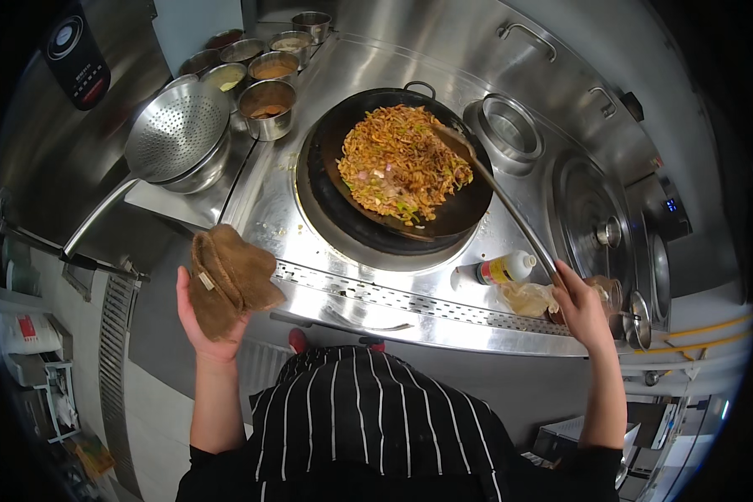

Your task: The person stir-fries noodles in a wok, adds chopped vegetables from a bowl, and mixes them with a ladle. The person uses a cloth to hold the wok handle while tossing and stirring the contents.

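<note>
A folded brown cloth [231, 276] lies across the palm and fingers of my left hand [216, 336], in front of the stove edge and away from the wok. My right hand [582, 307] grips the upper end of a long-handled metal wok utensil [516, 213]. Its head rests in the food at the wok's right side, partly hidden, so ladle or spatula cannot be told. The black wok [458, 213] sits tilted on the round burner. It holds a heap of browned, shredded food [401, 160] with green bits and pale pink pieces.
A perforated strainer [179, 132] rests on a metal bowl at left, handle jutting toward me. Several seasoning pots [267, 106] stand behind it. A labelled bottle [507, 268] lies near a crumpled plastic bag [528, 298]. At right are a metal basin [511, 128] and a large round lid [587, 201].
</note>
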Demonstrator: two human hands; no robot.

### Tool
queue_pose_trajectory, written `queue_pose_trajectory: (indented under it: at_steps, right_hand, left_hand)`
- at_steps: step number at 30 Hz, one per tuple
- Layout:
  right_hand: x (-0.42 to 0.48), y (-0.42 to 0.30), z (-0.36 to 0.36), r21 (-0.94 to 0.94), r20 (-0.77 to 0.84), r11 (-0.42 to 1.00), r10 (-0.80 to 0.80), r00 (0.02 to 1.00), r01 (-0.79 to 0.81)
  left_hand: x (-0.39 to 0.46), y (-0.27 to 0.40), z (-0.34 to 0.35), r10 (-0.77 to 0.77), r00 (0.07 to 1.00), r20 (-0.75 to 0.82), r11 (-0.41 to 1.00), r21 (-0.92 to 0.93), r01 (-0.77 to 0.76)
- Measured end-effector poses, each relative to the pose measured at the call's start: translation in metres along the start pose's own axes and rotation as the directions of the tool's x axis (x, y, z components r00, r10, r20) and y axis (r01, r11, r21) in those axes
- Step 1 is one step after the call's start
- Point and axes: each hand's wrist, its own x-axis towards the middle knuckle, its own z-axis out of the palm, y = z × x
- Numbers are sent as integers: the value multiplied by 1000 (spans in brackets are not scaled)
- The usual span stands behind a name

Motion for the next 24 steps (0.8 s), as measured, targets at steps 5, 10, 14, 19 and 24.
queue_pose_trajectory:
  at_steps: [5, 10, 14, 19, 24]
  right_hand:
    - [74, 50, 65, 336, 208, 901, 213, 955, -274]
    - [77, 14, 114, 728, 609, 276, 159, 777, -628]
    - [33, -6, 86, 722, 545, 413, 155, 824, -555]
    - [-21, -28, 47, 551, 400, 729, 198, 895, -407]
    - [-57, -54, 8, 414, 418, 842, 162, 894, -346]
  left_hand:
    - [-17, -2, 12, 66, 987, -144, 997, 42, -61]
    - [-37, 3, -1, 85, 989, -118, 996, 12, -84]
    - [-36, 1, 4, 100, 978, -185, 994, 58, -91]
    - [-18, 0, -1, 66, 984, -168, 996, 67, -56]
    - [-8, 2, -7, 28, 990, -140, 1000, 15, -26]
